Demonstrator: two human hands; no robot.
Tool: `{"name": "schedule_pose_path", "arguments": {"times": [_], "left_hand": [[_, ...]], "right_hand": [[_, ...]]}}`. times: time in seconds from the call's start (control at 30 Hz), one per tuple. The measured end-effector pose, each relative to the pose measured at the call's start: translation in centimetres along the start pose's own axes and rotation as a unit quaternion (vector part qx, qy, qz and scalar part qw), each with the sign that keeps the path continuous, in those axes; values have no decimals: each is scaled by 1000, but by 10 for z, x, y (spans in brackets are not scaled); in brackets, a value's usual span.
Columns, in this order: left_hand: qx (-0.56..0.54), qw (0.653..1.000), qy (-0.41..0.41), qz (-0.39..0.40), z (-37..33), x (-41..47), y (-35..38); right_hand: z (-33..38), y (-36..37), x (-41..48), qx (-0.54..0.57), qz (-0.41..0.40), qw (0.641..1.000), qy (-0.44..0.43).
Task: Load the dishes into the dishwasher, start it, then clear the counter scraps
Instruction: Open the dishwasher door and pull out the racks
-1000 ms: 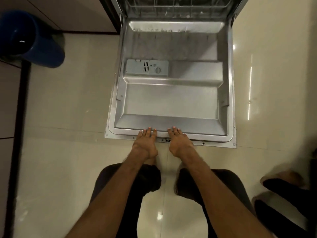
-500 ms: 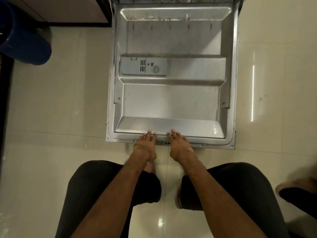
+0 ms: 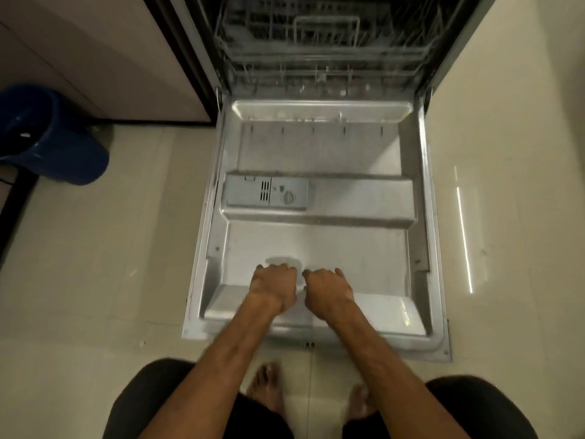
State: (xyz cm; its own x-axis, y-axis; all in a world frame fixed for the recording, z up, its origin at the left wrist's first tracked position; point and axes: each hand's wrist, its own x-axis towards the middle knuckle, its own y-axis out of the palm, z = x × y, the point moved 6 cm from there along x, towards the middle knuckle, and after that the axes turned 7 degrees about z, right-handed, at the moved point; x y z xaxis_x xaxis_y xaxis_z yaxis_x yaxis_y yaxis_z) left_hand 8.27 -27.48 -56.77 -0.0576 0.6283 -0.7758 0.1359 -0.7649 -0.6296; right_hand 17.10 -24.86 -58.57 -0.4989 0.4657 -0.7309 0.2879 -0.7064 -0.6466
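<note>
Both hands have left the front lip of the dishwasher door [image 3: 354,248] and now hang over its inner panel. The left hand [image 3: 274,285] and right hand [image 3: 327,288] are close together, fingers curled under and gripping nothing. The door lies fully open, with the wire rack [image 3: 319,58] inside the machine behind it.
</note>
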Motion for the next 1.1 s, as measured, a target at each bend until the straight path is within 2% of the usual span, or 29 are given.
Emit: {"name": "schedule_pose_path", "arguments": {"times": [0.2,0.4,0.57,0.67,0.77,0.87,1.0,1.1], "left_hand": [[-20,974,-9,-223,13,62,-103],[-97,929,-16,-357,40,93,-182],[-104,901,-42,-420,76,102,-215],[-83,903,-45,-420,86,107,-209],[-55,899,-49,-432,90,106,-208],[-50,885,-52,-461,95,105,-213],[-59,876,-50,-477,89,109,-220],[-78,874,-37,-479,77,112,-225]], "right_hand": [[-33,-79,67,39,-174,984,-6],[-60,-170,109,15,-309,951,-13],[-85,-297,122,8,-464,886,10],[-94,-356,135,13,-485,874,37],[-97,-386,157,32,-454,889,49],[-91,-391,176,1,-437,897,64],[-95,-380,177,-68,-464,878,99],[-99,-370,166,-77,-468,876,88]]}}
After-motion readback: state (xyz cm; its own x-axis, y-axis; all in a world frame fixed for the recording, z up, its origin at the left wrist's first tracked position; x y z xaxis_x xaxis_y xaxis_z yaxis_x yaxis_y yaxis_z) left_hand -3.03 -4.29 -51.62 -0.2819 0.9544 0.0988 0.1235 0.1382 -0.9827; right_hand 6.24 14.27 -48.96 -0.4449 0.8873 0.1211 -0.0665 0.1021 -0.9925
